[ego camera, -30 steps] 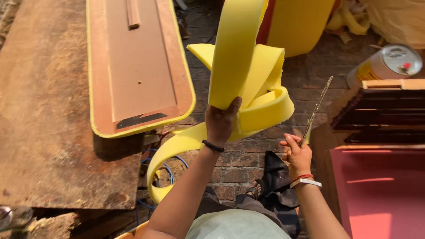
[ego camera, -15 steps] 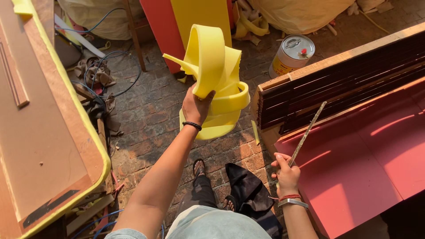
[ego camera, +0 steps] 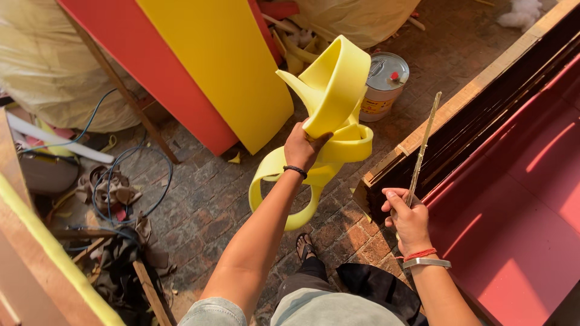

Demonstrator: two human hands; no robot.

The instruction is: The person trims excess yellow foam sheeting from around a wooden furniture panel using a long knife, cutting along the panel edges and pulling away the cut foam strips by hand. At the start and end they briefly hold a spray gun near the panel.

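Place: we are in a workshop | Floor: old bricks (ego camera: 199, 199) | Around us: big red and yellow boards (ego camera: 199, 72), a metal can (ego camera: 384, 84), loose wires (ego camera: 121, 181), wood sticks (ego camera: 151, 293), bags (ego camera: 48, 66), scraps

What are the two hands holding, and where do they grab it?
Left hand grips the yellow foam strip mid-coil; right hand holds the thin metal blade at its bottom end.

Your left hand (ego camera: 302, 148) holds a looped foam strip (ego camera: 329, 121) up over the brick floor (ego camera: 205, 199), with a lidded tin (ego camera: 384, 84) just behind it. To your right, your right hand (ego camera: 408, 220) grips a thin rod (ego camera: 423, 148) upright beside a slatted frame (ego camera: 483, 121). Two flat panels (ego camera: 205, 66) lean behind left, and cables (ego camera: 121, 181) lie on the floor at left.
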